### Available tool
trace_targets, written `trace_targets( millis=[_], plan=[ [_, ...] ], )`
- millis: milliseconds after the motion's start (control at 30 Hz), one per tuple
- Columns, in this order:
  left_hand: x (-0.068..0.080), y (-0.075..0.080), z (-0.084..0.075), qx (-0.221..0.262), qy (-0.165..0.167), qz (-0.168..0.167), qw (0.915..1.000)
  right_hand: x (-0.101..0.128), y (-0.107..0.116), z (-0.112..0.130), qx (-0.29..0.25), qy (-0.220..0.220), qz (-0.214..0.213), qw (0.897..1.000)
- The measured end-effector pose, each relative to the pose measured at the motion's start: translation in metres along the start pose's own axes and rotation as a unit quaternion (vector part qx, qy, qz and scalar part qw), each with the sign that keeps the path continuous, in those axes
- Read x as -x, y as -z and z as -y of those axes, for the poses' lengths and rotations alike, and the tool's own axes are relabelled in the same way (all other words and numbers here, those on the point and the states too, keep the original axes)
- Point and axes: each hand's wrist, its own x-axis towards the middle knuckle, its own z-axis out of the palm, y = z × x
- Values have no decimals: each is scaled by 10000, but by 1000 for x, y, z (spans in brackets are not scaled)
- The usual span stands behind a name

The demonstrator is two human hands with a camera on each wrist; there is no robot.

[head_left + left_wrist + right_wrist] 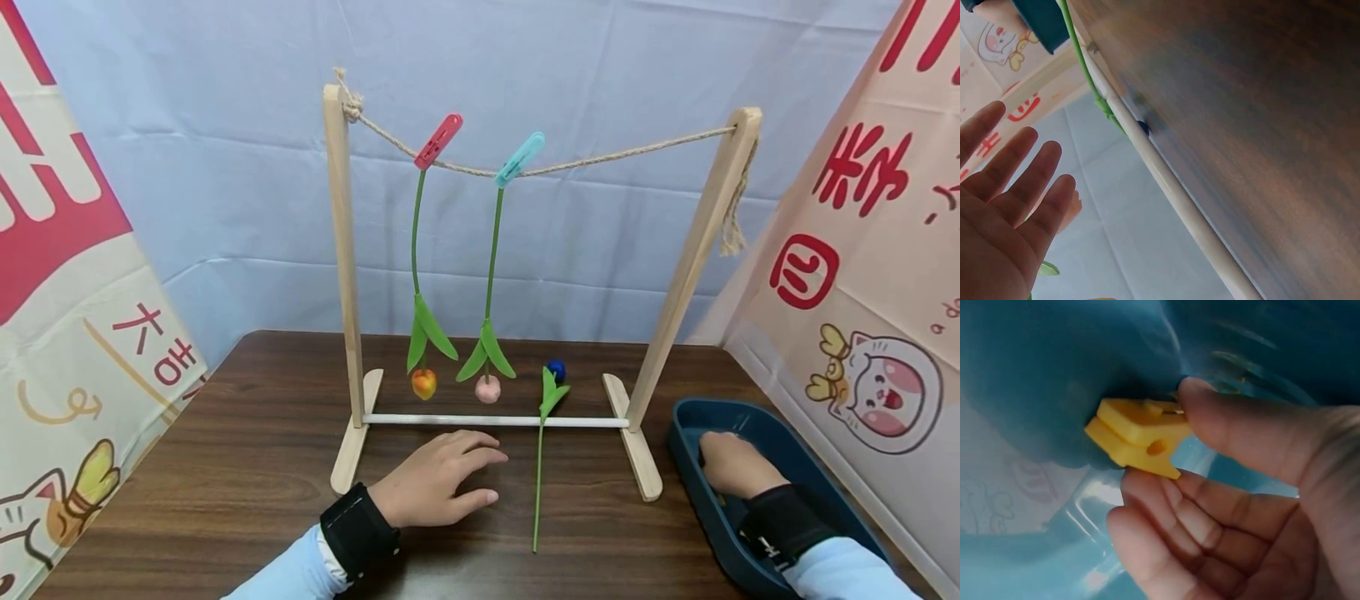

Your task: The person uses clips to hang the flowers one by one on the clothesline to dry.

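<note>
My right hand (738,467) is down inside a dark blue basin (686,483). In the right wrist view, its thumb and fingers pinch a yellow clothespin (1138,428). My left hand (438,479) hovers low over the table with fingers spread, holding nothing. Right of it, an artificial flower with a green stem (538,492) and a blue head (557,367) lies across a white rod (450,420). Two flowers hang head down from a rope: the orange one (423,383) by a red clothespin (438,142), the pink one (487,389) by a light blue clothespin (520,160).
A wooden stand carries the sagging rope (622,156) between its left post (342,250) and right post (693,267). Its feet rest on the brown table (247,433). Pale blue cloth (225,167) hangs behind, with printed banners at both sides.
</note>
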Motion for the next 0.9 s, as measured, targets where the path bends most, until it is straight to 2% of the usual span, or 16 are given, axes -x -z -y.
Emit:
trace_targets(
  millis=[333, 500, 667, 900],
  plan=[
    [0, 3, -1, 73, -94, -64, 9999, 3, 9, 3, -406, -386, 396, 9976],
    [0, 2, -1, 44, -145, -99, 9998, 8, 27, 4, -434, -285, 283, 9983],
    [0, 3, -1, -1, -174, -138, 9998, 12, 50, 9, -217, -184, 115, 9995],
    [2, 3, -2, -41, -151, -153, 9998, 20, 67, 28, -73, -6, -134, 9999]
  ],
)
